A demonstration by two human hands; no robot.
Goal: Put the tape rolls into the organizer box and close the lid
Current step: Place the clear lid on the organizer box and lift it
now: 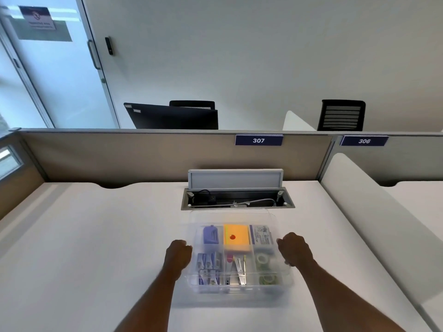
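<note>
A clear plastic organizer box (239, 287) sits on the white desk (96, 248) in the lower centre of the frame, just in front of an open cable hatch (237, 198) set into the desktop. Its transparent lid (233, 218) looks to be lying over the compartments, though motion blur makes it unclear whether it is fully seated. The tape rolls (263, 259) lie in the lower right compartment of the box, one clear roll above a second, greenish one nearer the bottom edge. The right hand (296, 249) is curled against the right side wall of the box, right beside that compartment, so the rolls sit just inside the wall from its fingers; the fingers are bent inward against the rim, gripping the edge of the box as far as can be told. The left hand (178, 256) is likewise closed into a loose fist pressed to the left wall, with the full width of the box between it and the rolls. Other compartments hold a yellow sticky-note pad (236, 237) in the upper centre, a purple item at upper left, and metal clips (236, 269) in the lower centre. At the top of the grey partition behind the desk is a blue label reading 307 (259, 140).
</note>
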